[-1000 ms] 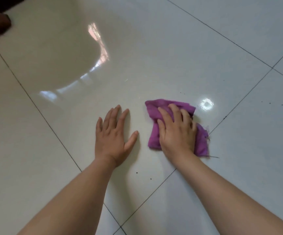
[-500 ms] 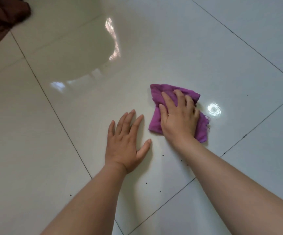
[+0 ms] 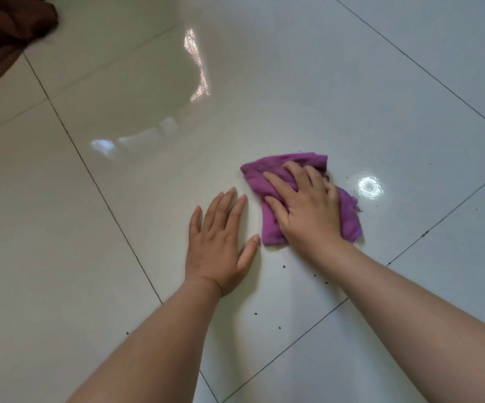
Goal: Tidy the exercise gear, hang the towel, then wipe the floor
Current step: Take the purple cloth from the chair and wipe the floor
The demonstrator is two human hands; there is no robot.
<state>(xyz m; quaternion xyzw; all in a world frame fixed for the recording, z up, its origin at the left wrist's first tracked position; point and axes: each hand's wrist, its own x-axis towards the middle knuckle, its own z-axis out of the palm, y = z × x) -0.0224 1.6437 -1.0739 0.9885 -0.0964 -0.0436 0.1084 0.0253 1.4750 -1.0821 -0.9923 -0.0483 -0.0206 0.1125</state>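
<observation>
While both forearms reach in from the btm edge, I see dark specks (image 3: 284, 267) on the floor (image 3: 90, 257) by the wrists. At ctr the left hand (image 3: 221, 245) lies flat, fingers mostly together, thumb out. Just right of it, the right hand (image 3: 305, 210) presses a purple cloth (image 3: 269, 228) down w/ fingers slightly spread. Upper left: brown fabric (image 3: 2, 27).

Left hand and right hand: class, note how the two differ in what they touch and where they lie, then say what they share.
The left hand rests flat on the bare floor tile; the right hand presses on the purple cloth.
The left hand lies nearer the person; the right hand reaches further forward.
Shared: both are palm down with fingers pointing away from the person.
</observation>
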